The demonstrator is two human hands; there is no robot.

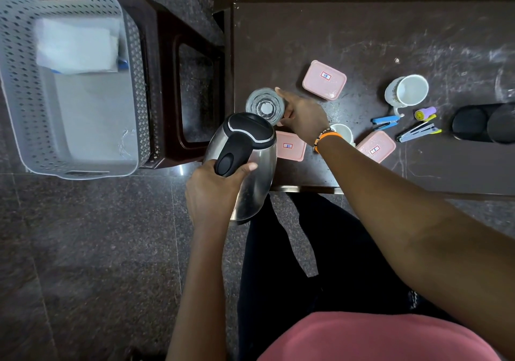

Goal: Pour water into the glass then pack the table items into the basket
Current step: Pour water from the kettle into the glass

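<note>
- Nearest the body, the left hand [214, 190] is wrapped tight around the black handle of the steel kettle [248, 165], fingers curled under it and thumb laid across the top. The kettle hangs off the near edge of the table [362, 40], tipped forward, its spout end over the glass.
- Just beyond, the right hand [302, 115] steadies the glass [264, 107], fingers closed around its far-right side. The glass stands upright near the table's left edge; whether water is running yet, or how much is in it, I cannot tell.
- To pour well, I judge the spout should sit over the middle of the glass and the tilt should grow slowly, with the right hand holding low and firm so the glass does not slide toward the edge.
- Around the wrist lie two pink boxes [289, 146] [376, 146] and a small white cup [344, 132]; splashes would wet them.
- Farther off sit a third pink box [324, 79], a white mug [407, 90], staplers [386, 122] and a dark tray [479, 122].
- The basket [25, 101] waits well apart on the left, on a stool, already holding something white.
</note>
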